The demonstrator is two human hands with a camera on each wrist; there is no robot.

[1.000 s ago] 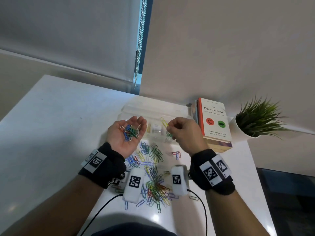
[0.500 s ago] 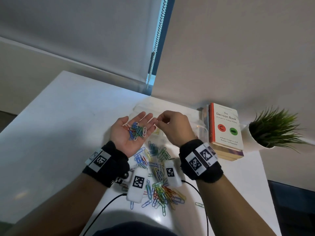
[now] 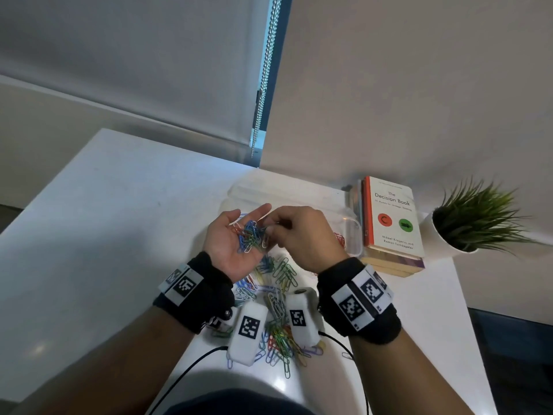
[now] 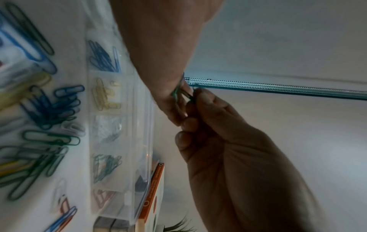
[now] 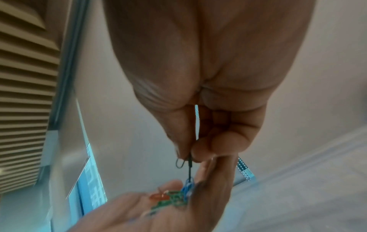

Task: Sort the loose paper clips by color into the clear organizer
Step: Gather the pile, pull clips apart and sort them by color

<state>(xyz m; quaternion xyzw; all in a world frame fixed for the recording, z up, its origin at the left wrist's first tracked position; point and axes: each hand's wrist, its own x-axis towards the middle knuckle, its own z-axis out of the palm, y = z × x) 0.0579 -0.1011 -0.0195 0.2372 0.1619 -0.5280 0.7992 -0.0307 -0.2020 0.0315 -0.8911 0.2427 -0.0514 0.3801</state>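
Above the glossy white table [image 3: 119, 235], we cup a tangle of thin wire paper clips [image 3: 250, 236] in our flat, upturned left hand [image 3: 230, 247] while our right hand [image 3: 302, 235] pinches a dark green clip [image 5: 189, 164], the ridged clear plastic organizer [image 3: 350, 232] at twelve o'clock.

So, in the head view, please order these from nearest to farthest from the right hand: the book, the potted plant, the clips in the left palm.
From the right hand:
1. Clips in the left palm, touching its fingertips, on its left.
2. Book, to its right, beyond the organizer.
3. Potted plant, farthest right.
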